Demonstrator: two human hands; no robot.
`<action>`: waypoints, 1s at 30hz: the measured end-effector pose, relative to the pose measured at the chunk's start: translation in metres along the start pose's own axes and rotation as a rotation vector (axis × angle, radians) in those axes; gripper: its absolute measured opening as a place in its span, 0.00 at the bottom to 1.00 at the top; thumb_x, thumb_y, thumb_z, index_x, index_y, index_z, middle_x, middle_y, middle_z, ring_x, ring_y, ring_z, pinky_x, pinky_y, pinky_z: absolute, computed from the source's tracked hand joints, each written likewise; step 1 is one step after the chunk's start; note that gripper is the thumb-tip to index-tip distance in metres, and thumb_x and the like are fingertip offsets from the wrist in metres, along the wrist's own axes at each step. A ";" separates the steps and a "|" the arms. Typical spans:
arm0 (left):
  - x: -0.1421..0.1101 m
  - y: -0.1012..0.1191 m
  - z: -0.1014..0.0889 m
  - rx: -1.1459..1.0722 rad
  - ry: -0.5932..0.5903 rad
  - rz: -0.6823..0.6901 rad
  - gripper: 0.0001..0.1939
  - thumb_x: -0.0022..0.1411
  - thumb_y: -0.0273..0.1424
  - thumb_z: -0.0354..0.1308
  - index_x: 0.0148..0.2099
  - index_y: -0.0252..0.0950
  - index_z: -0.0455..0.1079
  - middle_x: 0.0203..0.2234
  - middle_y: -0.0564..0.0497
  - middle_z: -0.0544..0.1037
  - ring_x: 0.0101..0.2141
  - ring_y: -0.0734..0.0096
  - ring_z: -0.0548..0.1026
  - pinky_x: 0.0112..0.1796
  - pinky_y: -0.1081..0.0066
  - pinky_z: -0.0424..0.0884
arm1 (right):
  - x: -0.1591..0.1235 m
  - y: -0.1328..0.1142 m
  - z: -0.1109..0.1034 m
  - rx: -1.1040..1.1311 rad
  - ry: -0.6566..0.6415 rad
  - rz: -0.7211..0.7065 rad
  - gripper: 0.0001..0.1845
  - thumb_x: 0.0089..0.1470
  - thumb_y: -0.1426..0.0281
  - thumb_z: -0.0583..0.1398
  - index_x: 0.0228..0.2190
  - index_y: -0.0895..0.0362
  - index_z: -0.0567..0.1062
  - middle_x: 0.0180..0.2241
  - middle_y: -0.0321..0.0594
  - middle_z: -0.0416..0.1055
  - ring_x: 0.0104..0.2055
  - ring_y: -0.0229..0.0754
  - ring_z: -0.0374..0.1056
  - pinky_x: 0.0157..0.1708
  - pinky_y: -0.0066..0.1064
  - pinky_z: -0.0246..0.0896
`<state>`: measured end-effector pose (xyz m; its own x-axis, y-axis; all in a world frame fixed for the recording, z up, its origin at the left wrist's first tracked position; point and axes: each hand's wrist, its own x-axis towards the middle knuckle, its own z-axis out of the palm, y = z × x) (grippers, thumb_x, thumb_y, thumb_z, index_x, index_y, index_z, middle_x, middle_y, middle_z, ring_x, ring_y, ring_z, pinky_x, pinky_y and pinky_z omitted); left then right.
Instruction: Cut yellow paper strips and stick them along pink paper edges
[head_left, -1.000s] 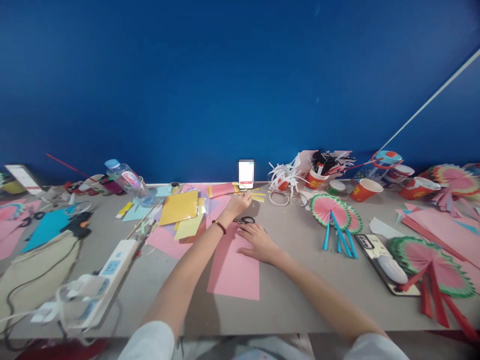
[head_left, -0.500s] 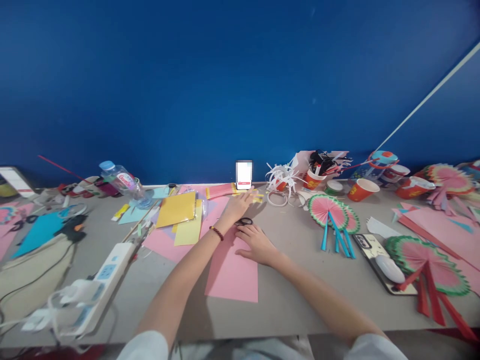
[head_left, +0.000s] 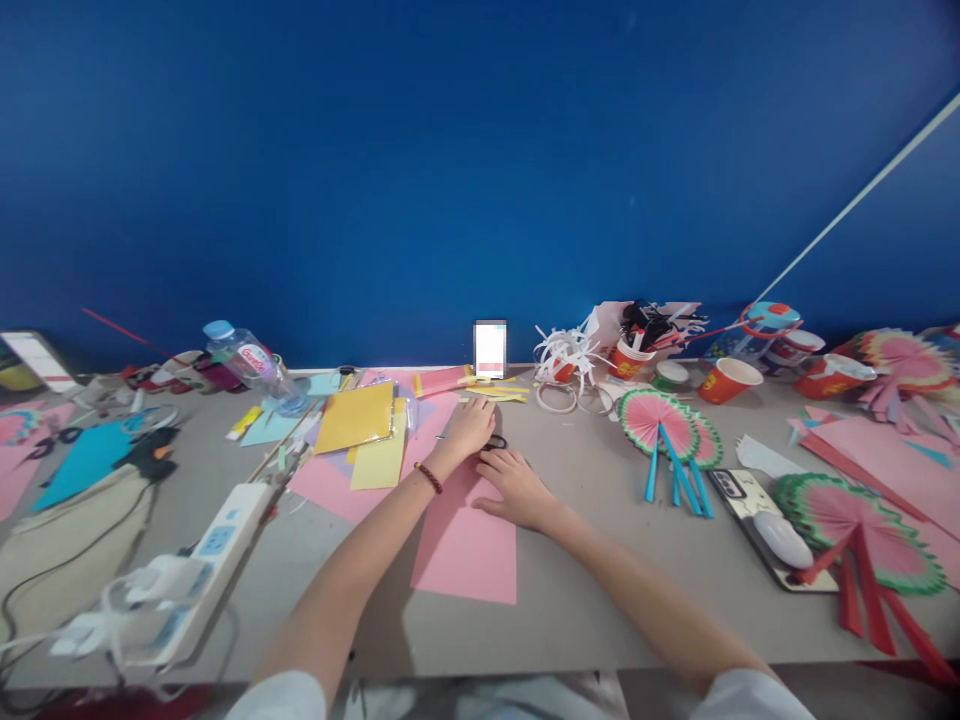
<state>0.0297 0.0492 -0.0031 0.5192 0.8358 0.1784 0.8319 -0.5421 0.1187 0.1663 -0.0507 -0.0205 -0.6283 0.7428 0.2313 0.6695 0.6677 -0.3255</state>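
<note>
A pink sheet of paper point(head_left: 469, 555) lies lengthwise in front of me, reaching under both hands. My left hand point(head_left: 471, 426), with a beaded bracelet at the wrist, rests palm down near its far end, fingers slightly bent and holding nothing that I can see. Lower and to the right, my right hand point(head_left: 517, 490) lies open on the sheet, thumb apart from the fingers. Black-handled scissors point(head_left: 495, 442) lie between the hands, partly hidden, close to the right fingertips. Thin yellow paper strips point(head_left: 502, 391) lie just beyond the left fingers.
A phone point(head_left: 490, 350) leans against the blue wall. Yellow sheets point(head_left: 354, 416) and a water bottle point(head_left: 255, 365) are left, with a power strip point(head_left: 214, 560) nearer. To the right are paper fans point(head_left: 660, 425), cups point(head_left: 729, 380), a phone point(head_left: 739, 490) and a mouse point(head_left: 782, 538).
My left hand has drawn back from the yellow strips toward me, its fingers now less stretched, uncovering the strips. My right hand has stayed on the pink sheet.
</note>
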 end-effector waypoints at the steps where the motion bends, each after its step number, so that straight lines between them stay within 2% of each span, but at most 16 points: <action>1: 0.003 -0.002 0.002 -0.006 0.007 0.008 0.12 0.65 0.25 0.45 0.47 0.34 0.66 0.44 0.43 0.70 0.46 0.61 0.68 0.47 0.62 0.65 | 0.000 0.000 0.000 0.004 0.000 -0.004 0.26 0.53 0.53 0.59 0.49 0.57 0.71 0.54 0.50 0.66 0.55 0.51 0.59 0.55 0.44 0.52; 11: 0.024 -0.013 0.011 -0.064 0.049 0.009 0.15 0.65 0.28 0.48 0.53 0.32 0.63 0.50 0.39 0.69 0.51 0.59 0.67 0.51 0.60 0.63 | 0.000 -0.003 -0.005 0.029 -0.003 0.001 0.27 0.54 0.54 0.59 0.50 0.56 0.70 0.55 0.49 0.65 0.56 0.51 0.58 0.55 0.44 0.51; 18: 0.023 -0.016 0.008 -0.130 0.082 -0.026 0.17 0.64 0.26 0.49 0.55 0.32 0.62 0.54 0.38 0.67 0.55 0.60 0.65 0.52 0.60 0.63 | 0.000 -0.003 -0.005 0.006 -0.005 -0.005 0.29 0.53 0.54 0.60 0.52 0.56 0.69 0.57 0.48 0.64 0.57 0.50 0.57 0.56 0.43 0.50; 25: -0.001 -0.018 -0.017 -0.200 0.105 -0.031 0.10 0.64 0.27 0.48 0.44 0.36 0.69 0.44 0.46 0.74 0.45 0.64 0.72 0.46 0.66 0.69 | -0.001 -0.001 -0.002 0.015 0.019 -0.007 0.28 0.53 0.54 0.60 0.51 0.55 0.70 0.56 0.48 0.64 0.57 0.50 0.57 0.56 0.43 0.51; 27: -0.016 -0.016 -0.027 -0.227 0.117 -0.037 0.10 0.65 0.27 0.47 0.44 0.37 0.69 0.42 0.48 0.75 0.44 0.66 0.73 0.45 0.67 0.70 | -0.001 0.000 -0.001 0.028 0.035 -0.011 0.26 0.52 0.55 0.61 0.49 0.56 0.71 0.55 0.48 0.65 0.57 0.50 0.58 0.56 0.43 0.52; 30: -0.049 -0.010 -0.041 -0.309 0.215 -0.085 0.12 0.66 0.28 0.46 0.45 0.38 0.69 0.43 0.49 0.75 0.46 0.67 0.72 0.48 0.66 0.69 | -0.001 0.001 0.001 0.038 0.069 -0.012 0.21 0.52 0.57 0.62 0.44 0.56 0.73 0.52 0.49 0.66 0.57 0.51 0.58 0.55 0.44 0.54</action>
<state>-0.0117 0.0103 0.0269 0.3705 0.8594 0.3523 0.7551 -0.4996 0.4245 0.1665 -0.0508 -0.0218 -0.6066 0.7370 0.2981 0.6456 0.6754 -0.3563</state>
